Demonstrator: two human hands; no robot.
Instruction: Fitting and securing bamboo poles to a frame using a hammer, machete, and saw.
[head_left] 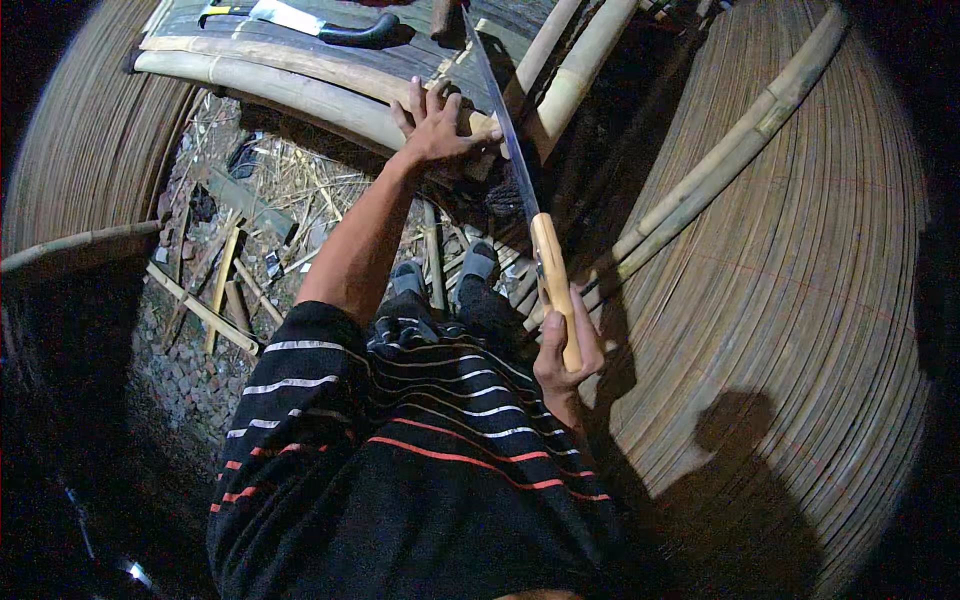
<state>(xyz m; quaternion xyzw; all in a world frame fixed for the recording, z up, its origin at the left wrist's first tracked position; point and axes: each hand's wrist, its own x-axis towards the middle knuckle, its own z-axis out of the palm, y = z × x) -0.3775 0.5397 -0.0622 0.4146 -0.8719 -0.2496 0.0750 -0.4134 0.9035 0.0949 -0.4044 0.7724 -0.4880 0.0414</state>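
Note:
My right hand [570, 345] is closed round the pale wooden handle [556, 285] of a handsaw. Its long, narrow blade [508, 135] points away from me and passes across the right end of a split bamboo length [290, 65] at the bench's near edge. My left hand [435, 130] lies on that end with fingers spread, its thumb close to the blade. The underside of the left palm is hidden. How deep the teeth sit in the bamboo, I cannot tell.
On the slatted bench [420, 60] lies a large knife with a black handle [360, 32]. A round bamboo pole [270, 92] runs along its front. Bundled thin strips [780, 240] fill the right side, with long poles [720, 150] across them. Bamboo scraps [225, 280] litter the ground.

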